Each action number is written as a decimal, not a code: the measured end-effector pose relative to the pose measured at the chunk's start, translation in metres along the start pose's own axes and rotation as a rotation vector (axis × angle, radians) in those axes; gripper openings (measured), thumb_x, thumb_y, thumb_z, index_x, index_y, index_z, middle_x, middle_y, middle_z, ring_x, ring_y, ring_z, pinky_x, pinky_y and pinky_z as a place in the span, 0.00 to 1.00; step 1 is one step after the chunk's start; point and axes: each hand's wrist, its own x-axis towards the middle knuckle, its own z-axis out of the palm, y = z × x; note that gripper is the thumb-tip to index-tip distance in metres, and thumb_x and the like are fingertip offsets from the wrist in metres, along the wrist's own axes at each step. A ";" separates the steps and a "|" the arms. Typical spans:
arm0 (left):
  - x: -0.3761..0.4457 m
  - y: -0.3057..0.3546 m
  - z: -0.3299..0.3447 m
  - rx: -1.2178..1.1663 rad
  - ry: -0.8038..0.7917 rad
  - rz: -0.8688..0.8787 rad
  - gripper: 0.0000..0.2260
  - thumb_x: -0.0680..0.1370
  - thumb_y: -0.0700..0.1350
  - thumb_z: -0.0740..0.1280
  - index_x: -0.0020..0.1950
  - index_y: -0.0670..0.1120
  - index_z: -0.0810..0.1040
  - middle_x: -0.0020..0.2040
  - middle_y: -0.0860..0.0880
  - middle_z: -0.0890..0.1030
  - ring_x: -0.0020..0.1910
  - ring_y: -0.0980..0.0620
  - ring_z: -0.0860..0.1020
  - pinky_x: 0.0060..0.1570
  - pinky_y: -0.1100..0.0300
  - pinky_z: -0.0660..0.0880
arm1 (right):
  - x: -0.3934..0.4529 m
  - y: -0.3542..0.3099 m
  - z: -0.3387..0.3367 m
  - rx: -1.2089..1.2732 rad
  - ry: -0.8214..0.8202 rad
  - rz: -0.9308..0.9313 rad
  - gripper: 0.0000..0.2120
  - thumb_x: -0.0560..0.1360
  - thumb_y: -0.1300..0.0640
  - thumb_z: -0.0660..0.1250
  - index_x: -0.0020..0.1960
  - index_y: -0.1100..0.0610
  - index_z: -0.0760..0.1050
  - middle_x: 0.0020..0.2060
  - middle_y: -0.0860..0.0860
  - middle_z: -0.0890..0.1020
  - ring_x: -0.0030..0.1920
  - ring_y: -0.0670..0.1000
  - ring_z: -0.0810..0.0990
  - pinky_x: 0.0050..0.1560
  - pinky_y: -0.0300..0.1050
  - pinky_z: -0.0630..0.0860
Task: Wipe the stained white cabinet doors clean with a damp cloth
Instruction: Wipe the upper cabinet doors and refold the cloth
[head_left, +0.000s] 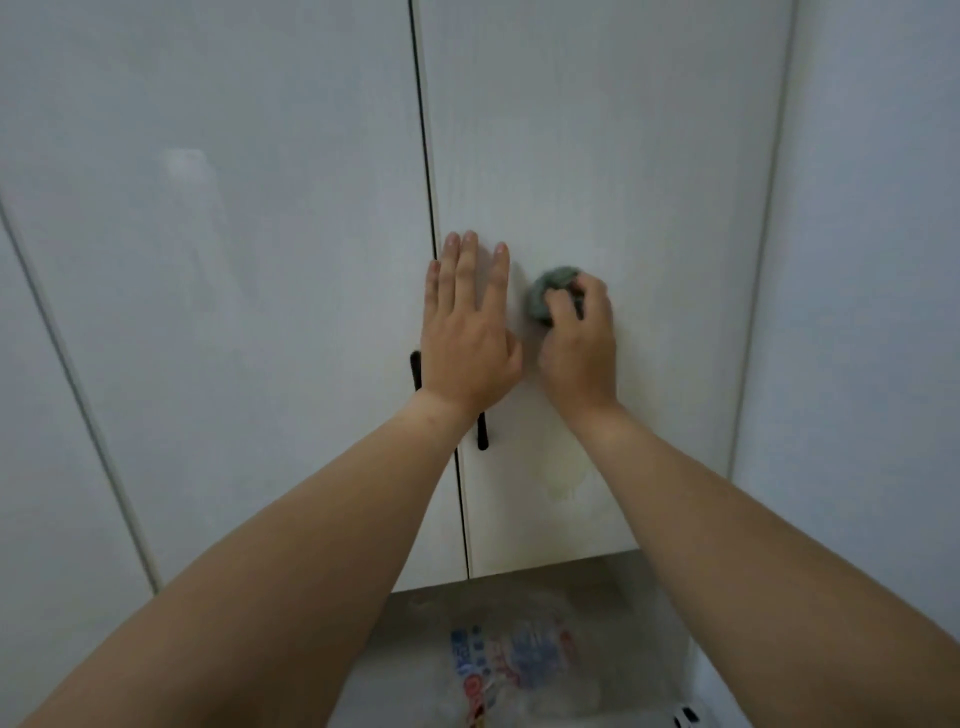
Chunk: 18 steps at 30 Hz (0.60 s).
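**A:** What are the fingers doing?

**B:** From my feed, the right hand (579, 345) has its fingers (558, 299) curled tight round a bunched grey-green cloth (550, 296) and holds it against the right cabinet door (597, 156). The left hand (467, 332) lies flat on that same door, fingers straight and slightly spread, fingertips close beside the dark seam (423, 130) between the doors.

**A:** How near are the two hands?

**B:** Side by side, the left thumb just beside the right hand's heel. The cloth sits level with the left knuckles.

**A:** And around them?

**B:** The left wrist covers part of two black handles: I see the top of one (415, 364) on the left cabinet door (234, 208) and the lower end of the other (482, 434) on the right door. Below the right forearm I make out a faint yellowish stain (563, 475) on the right door. Under the doors there is a blurred clear plastic bag (498, 670) with red and blue print.
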 end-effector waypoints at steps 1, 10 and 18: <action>0.000 0.003 0.003 0.006 -0.014 -0.005 0.34 0.73 0.46 0.60 0.79 0.40 0.61 0.78 0.34 0.58 0.79 0.36 0.52 0.77 0.40 0.52 | -0.011 0.006 -0.001 -0.019 -0.118 -0.169 0.12 0.77 0.64 0.62 0.58 0.62 0.77 0.61 0.60 0.74 0.57 0.60 0.76 0.54 0.54 0.78; 0.004 0.021 0.011 0.071 -0.073 -0.131 0.39 0.70 0.46 0.60 0.81 0.42 0.56 0.79 0.34 0.55 0.80 0.36 0.49 0.77 0.39 0.50 | -0.003 0.059 -0.028 -0.114 0.177 0.293 0.11 0.72 0.66 0.56 0.53 0.65 0.71 0.56 0.63 0.72 0.48 0.62 0.75 0.46 0.56 0.77; 0.005 0.025 0.017 0.091 -0.058 -0.152 0.39 0.70 0.46 0.59 0.82 0.44 0.52 0.79 0.34 0.54 0.80 0.36 0.47 0.77 0.38 0.48 | 0.039 0.135 -0.066 -0.179 0.236 0.394 0.12 0.70 0.67 0.59 0.53 0.67 0.74 0.54 0.67 0.73 0.51 0.66 0.75 0.53 0.49 0.66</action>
